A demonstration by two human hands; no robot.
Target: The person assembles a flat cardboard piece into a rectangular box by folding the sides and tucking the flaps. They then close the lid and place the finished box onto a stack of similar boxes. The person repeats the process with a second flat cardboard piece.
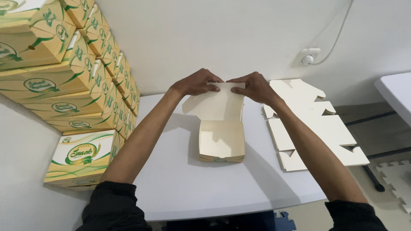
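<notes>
A cream cardboard box (221, 143) stands open on the white table (180, 184), its lid raised upright at the far side. My left hand (198, 82) pinches the lid's top edge on the left. My right hand (255, 87) grips the same edge on the right. The two hands sit close together with fingers folded over the lid's flap. The box's inside is bare.
A stack of flat, unfolded cream box blanks (310, 124) lies on the table to the right. Several folded yellow-and-green printed boxes (72, 98) are piled against the left wall. A wall socket with a white cable (307, 57) is behind. Foam floor tiles (396, 179) lie at right.
</notes>
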